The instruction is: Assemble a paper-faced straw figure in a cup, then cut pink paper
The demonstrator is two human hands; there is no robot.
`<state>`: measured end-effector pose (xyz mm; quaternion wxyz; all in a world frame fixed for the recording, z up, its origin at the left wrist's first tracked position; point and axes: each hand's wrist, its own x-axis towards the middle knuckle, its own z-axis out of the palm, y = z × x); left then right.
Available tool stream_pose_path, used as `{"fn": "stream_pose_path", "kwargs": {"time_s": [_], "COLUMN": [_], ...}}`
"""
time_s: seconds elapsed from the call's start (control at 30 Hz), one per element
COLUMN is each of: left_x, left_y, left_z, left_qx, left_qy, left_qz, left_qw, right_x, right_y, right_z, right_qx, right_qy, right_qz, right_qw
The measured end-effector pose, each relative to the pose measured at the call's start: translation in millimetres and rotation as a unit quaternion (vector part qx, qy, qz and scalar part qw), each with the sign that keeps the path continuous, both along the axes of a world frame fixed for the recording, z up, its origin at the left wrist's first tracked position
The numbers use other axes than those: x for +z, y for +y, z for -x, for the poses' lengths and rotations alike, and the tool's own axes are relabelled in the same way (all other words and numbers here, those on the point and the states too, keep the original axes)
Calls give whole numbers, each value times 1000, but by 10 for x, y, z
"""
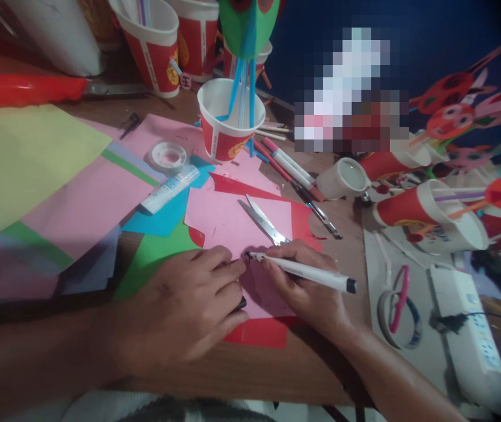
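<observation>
In my right hand [307, 287] a white marker [310, 271] is gripped, its tip down on pink paper [268, 293] beside a small black mark. My left hand [197, 302] rests on the paper's left side with curled fingers. A black piece that looks like the marker's cap [241, 303] pokes out between those fingers. Scissors [263, 220] lie with blades parted on the pink sheet, their handles hidden by my right hand. Red paper [259, 333] and green paper [149, 258] show from underneath.
A glue stick [171, 189] and tape roll [168, 157] lie beyond my left hand. Behind them a paper cup [228, 138] holds a green cut-out on blue straws. Markers [292, 167], a brush [321, 214], more cups [409, 205] and a power strip [470, 328] are rightward.
</observation>
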<state>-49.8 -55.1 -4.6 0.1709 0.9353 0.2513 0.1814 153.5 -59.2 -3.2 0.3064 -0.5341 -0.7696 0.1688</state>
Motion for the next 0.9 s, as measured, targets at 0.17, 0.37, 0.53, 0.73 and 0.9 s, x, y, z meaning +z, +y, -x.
{"fn": "stream_pose_path", "kwargs": {"time_s": [0.17, 0.37, 0.53, 0.73, 0.9], "left_x": [10, -1, -18, -12, -3], "left_y": [5, 2, 0, -3, 1], "left_z": [2, 0, 6, 4, 1], "left_qx": [-5, -3, -10, 3, 4], "left_qy": [1, 6, 11, 9, 2], "left_qz": [11, 13, 9, -6, -18], "left_qw": [1000, 1000, 1000, 1000, 1000], "right_x": [-1, -5, 8, -10, -30], "right_y": [6, -1, 3, -6, -28], "right_z": [-3, -8, 11, -15, -61], "right_qx": [6, 11, 10, -7, -40], "right_qy": [-13, -9, -3, 27, 40], "right_qz": [-22, -18, -11, -3, -6], "right_qw": [1000, 1000, 1000, 1000, 998]}}
